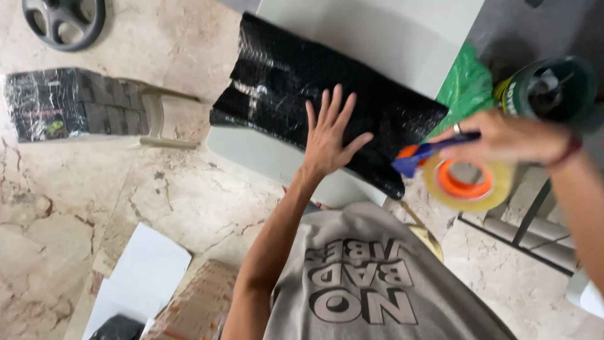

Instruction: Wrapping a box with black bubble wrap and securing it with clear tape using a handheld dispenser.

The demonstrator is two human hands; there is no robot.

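Your left hand lay spread flat on the black bubble-wrapped parcel, its length running left-right, while your right hand gripped the tape dispenser just beside its right end.

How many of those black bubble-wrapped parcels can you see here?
2. One black wrapped parcel lies on the pale table under the left hand. A second wrapped parcel rests on a chair at the left. Others may lie out of view.

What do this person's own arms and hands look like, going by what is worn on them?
Both forearms are bare, with no gloves. The left hand carries no visible ring or band. The right hand wears a ring on one finger and a dark red band at the wrist. A grey printed T-shirt covers the torso.
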